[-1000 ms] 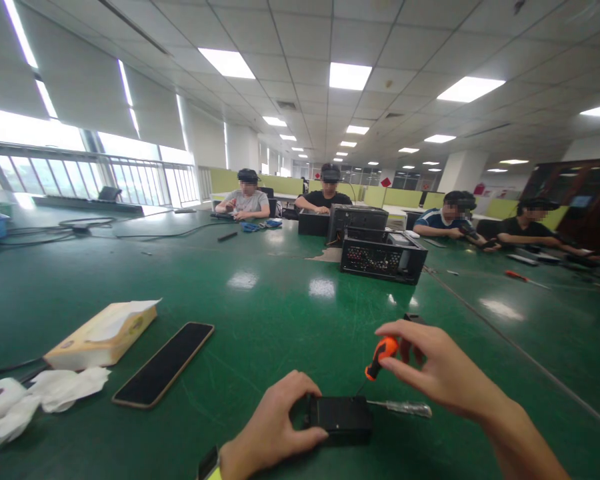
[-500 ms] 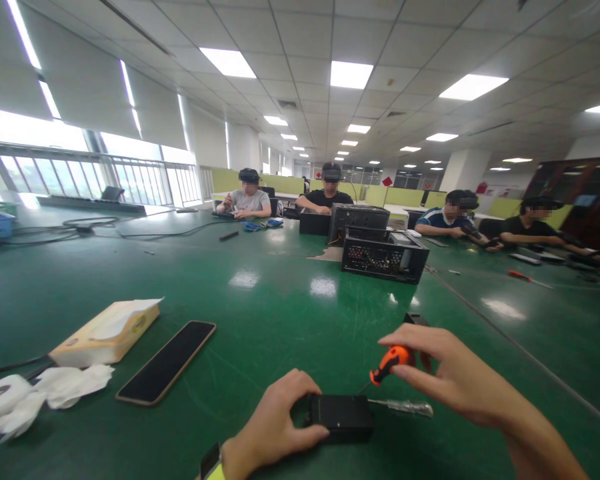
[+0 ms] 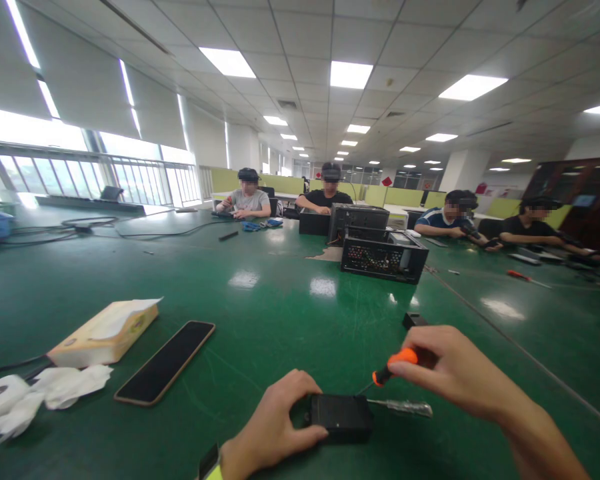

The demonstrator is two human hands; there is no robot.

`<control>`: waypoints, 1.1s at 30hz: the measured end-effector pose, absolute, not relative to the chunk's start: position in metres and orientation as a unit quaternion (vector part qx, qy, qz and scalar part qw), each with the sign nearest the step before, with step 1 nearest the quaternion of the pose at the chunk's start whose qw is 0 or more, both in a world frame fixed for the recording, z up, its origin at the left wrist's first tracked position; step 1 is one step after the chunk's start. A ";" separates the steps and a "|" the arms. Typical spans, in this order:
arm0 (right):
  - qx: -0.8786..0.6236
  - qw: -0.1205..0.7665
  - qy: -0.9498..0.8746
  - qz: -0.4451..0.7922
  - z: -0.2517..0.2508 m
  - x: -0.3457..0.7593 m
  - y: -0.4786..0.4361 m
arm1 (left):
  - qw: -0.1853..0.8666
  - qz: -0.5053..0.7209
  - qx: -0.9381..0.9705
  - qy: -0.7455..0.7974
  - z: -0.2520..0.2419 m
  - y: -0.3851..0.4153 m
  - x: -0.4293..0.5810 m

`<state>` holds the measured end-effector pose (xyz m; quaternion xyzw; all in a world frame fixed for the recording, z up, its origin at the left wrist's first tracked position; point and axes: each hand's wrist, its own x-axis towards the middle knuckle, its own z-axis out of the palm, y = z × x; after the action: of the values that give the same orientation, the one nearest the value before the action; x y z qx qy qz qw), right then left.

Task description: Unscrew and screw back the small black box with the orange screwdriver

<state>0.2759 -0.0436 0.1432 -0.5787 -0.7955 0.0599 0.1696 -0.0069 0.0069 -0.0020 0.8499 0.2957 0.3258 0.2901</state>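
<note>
A small black box [image 3: 344,417] lies on the green table, gripped at its left end between the thumb and fingers of my left hand [image 3: 280,427]. My right hand [image 3: 445,367] has its fingers closed round the handle of an orange and black screwdriver [image 3: 396,367]. The shaft slants down to the left, its tip at the far right edge of the box; exact contact is hard to make out. Beside the box, below my right hand, rests a second screwdriver with a clear handle [image 3: 407,407]. Behind my right hand a small black part [image 3: 414,320] is partly hidden.
To the left are a phone [image 3: 166,363], a tissue pack [image 3: 105,333], crumpled tissues [image 3: 65,387] and a white device [image 3: 0,400]. Ahead stand open black computer cases [image 3: 385,257]. Several people sit across the table. An orange screwdriver [image 3: 523,275] lies at far right.
My right hand's fingers have closed further round the orange screwdriver's handle, which now leans lower to the right. My left hand and the black box have stayed in place.
</note>
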 end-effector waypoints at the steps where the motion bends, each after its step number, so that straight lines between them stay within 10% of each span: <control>1: -0.600 0.158 -0.784 0.034 0.140 0.277 -0.042 | 0.293 0.325 0.849 0.296 -0.002 0.007 -0.007; 33: -0.551 0.193 -0.806 0.094 0.145 0.280 -0.046 | 0.305 0.312 0.845 0.309 0.002 0.005 -0.005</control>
<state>0.2803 -0.0458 0.1451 -0.5511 -0.8062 0.0938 0.1935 -0.0048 0.0047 0.0019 0.8451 0.3090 0.3124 0.3047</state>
